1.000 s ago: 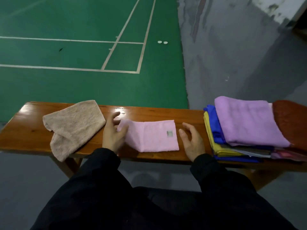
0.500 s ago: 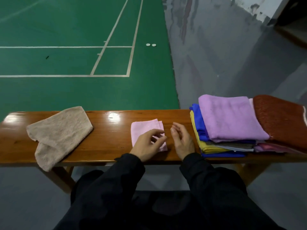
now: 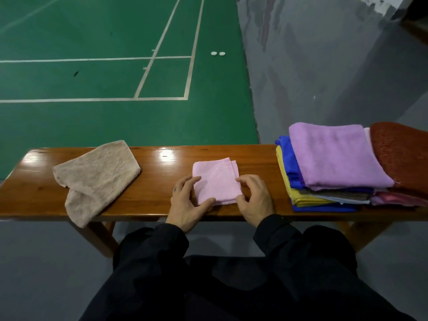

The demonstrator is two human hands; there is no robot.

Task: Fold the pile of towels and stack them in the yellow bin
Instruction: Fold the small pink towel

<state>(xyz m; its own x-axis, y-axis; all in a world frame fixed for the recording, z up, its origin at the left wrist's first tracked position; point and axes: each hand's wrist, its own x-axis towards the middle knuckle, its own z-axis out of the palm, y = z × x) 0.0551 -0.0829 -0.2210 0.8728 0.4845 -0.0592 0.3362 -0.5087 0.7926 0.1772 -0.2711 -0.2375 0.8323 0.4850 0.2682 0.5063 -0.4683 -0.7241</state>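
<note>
A small pink towel [image 3: 216,179] lies folded into a square on the wooden bench [image 3: 157,181], straight in front of me. My left hand [image 3: 187,200] holds its near left corner, thumb along the near edge and fingers on the left edge. My right hand [image 3: 254,200] has curled fingers at the towel's right edge and grips the near right corner. A stack of folded towels [image 3: 335,156] sits at the right end of the bench, lilac on top over blue, yellow and grey ones. No yellow bin is in view.
A beige towel [image 3: 97,174] lies crumpled on the left part of the bench, with one end hanging over the front edge. A rust-brown towel [image 3: 403,156] lies at the far right beside the stack. Green court floor lies beyond the bench.
The pink towel went from a wide rectangle to a small square: my left hand carried its left half over to the right. Both hands now hold its near corners.
</note>
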